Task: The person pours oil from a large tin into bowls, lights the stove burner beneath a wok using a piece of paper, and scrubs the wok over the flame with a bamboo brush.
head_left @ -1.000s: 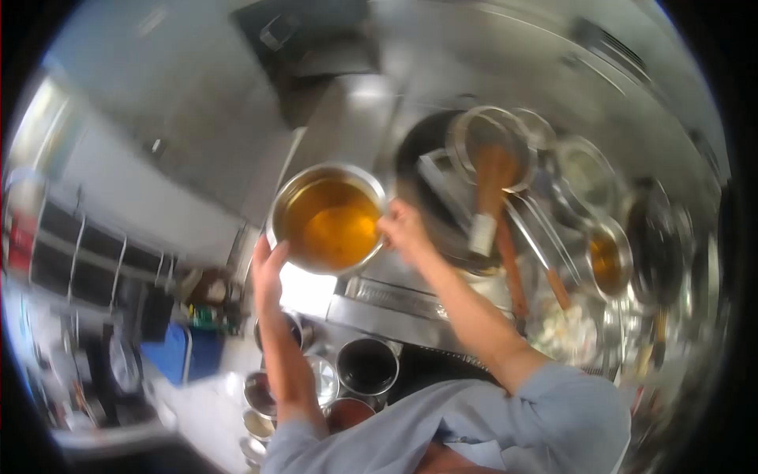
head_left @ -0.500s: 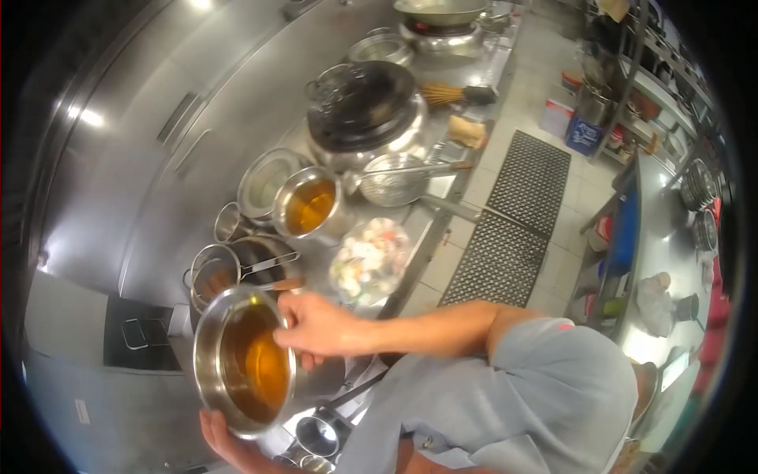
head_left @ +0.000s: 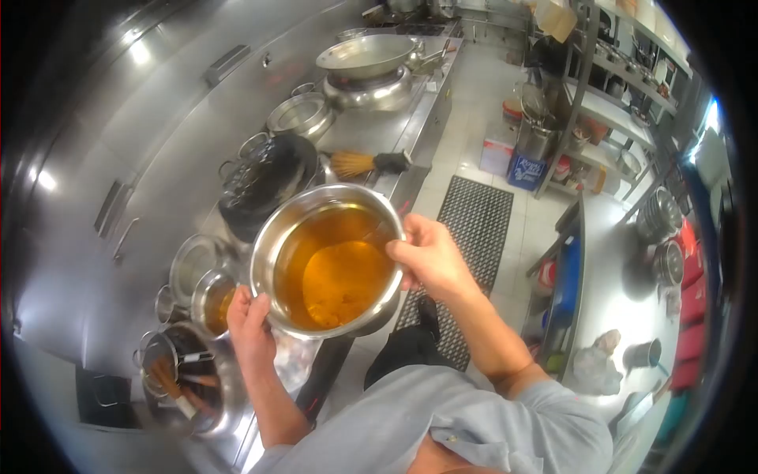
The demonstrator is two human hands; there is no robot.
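My left hand [head_left: 251, 325] and right hand [head_left: 430, 257] grip the steel pot [head_left: 264, 268] at its left and right sides — amber liquid [head_left: 343, 276] inside — before me, with the dark wok [head_left: 271, 170] beyond, far left.

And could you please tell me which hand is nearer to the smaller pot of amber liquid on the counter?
Left. The left hand, at one side of the larger pot, appears just beside the smaller pot; the right hand grips the opposite side, farther away.
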